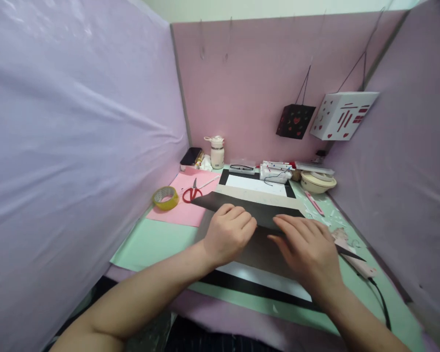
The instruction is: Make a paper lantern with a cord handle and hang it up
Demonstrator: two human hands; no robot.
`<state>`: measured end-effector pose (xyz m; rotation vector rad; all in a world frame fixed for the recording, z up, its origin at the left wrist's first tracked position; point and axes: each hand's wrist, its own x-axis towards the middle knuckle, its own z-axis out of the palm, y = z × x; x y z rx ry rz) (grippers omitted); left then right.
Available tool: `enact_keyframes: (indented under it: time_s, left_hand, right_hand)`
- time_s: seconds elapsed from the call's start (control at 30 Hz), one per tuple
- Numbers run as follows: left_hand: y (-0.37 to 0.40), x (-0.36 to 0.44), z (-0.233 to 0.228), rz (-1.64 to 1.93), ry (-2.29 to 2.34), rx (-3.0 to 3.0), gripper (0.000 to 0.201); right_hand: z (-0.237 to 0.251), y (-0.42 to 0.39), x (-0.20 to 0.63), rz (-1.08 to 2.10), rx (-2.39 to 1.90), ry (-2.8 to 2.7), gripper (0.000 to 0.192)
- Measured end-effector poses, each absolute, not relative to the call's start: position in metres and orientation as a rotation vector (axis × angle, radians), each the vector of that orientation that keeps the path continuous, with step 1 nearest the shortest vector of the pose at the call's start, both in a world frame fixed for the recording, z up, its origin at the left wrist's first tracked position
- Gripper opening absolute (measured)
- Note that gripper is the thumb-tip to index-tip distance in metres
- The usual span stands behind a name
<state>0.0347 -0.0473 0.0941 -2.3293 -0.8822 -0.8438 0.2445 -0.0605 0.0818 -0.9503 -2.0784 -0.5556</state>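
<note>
A dark brown paper sheet (pixel 256 215) lies folded over on a black and white board (pixel 258 186) in the middle of the desk. My left hand (pixel 229 232) rests on the fold with fingers curled, knuckles pressing the paper. Flat on the same sheet, just right of it, lies my right hand (pixel 308 249), fingers stretched along the crease. Neither hand lifts the paper; both press it down.
Red scissors (pixel 192 193) lie on a pink sheet (pixel 176 208) beside a yellow tape roll (pixel 165 197). A white bottle (pixel 217 151), a cream bowl (pixel 317 182) and a pink knife (pixel 314 202) stand behind. Two paper lanterns (pixel 342 115) hang on the wall.
</note>
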Motion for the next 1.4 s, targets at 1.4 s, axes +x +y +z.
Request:
enact_keyframes:
  time_s: [1.4]
  left_hand:
    - [-0.081,-0.022,0.089,-1.221,-1.147,-2.119,0.018]
  right_hand:
    - [0.093,-0.059,0.169,-0.443,-0.755,-2.174,0.011]
